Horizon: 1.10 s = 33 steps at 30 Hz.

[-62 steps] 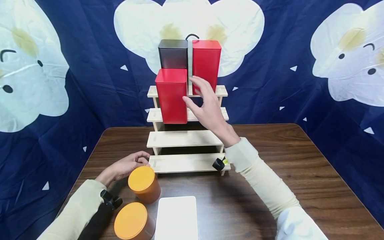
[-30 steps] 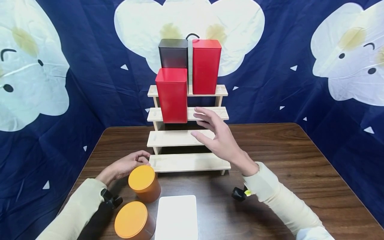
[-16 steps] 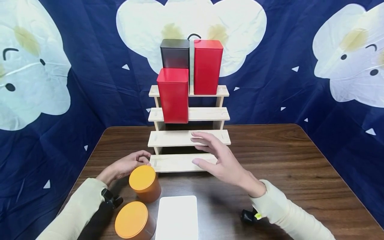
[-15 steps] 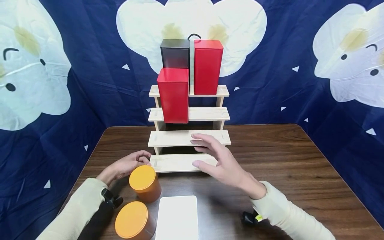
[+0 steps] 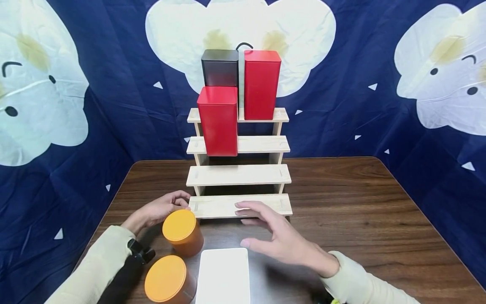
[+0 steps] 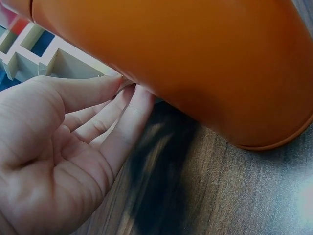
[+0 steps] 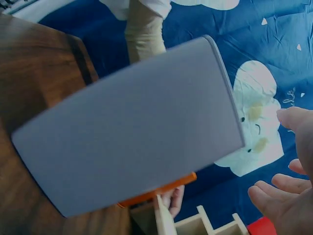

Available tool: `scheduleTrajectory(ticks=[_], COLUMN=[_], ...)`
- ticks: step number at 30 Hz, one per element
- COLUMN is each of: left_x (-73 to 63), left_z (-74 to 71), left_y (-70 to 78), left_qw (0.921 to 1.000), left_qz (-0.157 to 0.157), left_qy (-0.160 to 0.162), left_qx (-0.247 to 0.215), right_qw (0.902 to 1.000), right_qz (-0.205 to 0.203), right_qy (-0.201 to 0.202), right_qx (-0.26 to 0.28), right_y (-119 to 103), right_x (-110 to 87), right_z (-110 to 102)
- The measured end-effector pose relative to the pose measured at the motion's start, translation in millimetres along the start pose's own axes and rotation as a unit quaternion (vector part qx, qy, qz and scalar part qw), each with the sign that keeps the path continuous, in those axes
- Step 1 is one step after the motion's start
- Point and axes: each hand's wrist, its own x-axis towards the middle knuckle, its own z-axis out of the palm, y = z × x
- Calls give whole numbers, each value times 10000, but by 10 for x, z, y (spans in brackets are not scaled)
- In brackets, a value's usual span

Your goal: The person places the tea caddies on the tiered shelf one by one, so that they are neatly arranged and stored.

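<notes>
My left hand (image 5: 161, 209) pinches the left end of the lowest step of a wooden tiered display rack (image 5: 239, 175), its fingertips partly hidden behind an orange canister (image 5: 179, 225). A second orange canister (image 5: 166, 278) stands nearer me. Over the front of the lowest step and the table, my right hand (image 5: 279, 238) hovers with fingers spread and nothing in them. Just left of its thumb is a white-topped box (image 5: 223, 276), whose side looks grey in the right wrist view. One red tin (image 5: 217, 122) stands on the rack's second-highest step.
On the top step stand a black tin (image 5: 220, 69), partly covered by the front red tin, and another red tin (image 5: 262, 84). A dark wood table (image 5: 341, 202) carries everything. Blue cloth (image 5: 334, 126) with white cloud faces hangs behind and at both sides.
My right hand has come down from beside the tins on the upper steps toward the white-topped box, fingers staying spread. The left hand, rack and tins have kept their places.
</notes>
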Motion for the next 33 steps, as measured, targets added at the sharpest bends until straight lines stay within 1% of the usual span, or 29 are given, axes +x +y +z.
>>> scheduleTrajectory(ticks=[5, 11, 16, 18, 24, 27, 31, 33], left_x=[-8, -6, -3, -5, -7, -2, 9, 15], left_z=[3, 6, 15, 17, 14, 8, -5, -11], left_y=[-8, -23, -25, -22, -10, -12, -20, -21], left_qw=[10000, 10000, 10000, 10000, 10000, 10000, 10000, 10000], left_qz=[27, 35, 63, 65, 75, 59, 35, 26], left_qy=[-19, -14, -22, -13, -19, -25, -26, -15], left_qx=[-8, -13, -3, 4, 4, 9, 15, -15], right_qw=[9985, 9933, 9855, 9813, 9718, 9673, 9553, 9512], right_qz=[14, 9, 400, 360, -127, -175, -261, -284], right_qy=[-443, -942, -1400, -1597, -1961, -2080, -2264, -2289], right_qx=[-334, -663, -875, -1013, -1306, -1442, -1882, -2051], right_y=[3, -5, -22, -25, -33, -49, -63, -62], right_x=[-83, -157, -219, -239, -284, -304, -329, -339], right_z=[82, 135, 147, 149, 142, 135, 151, 164])
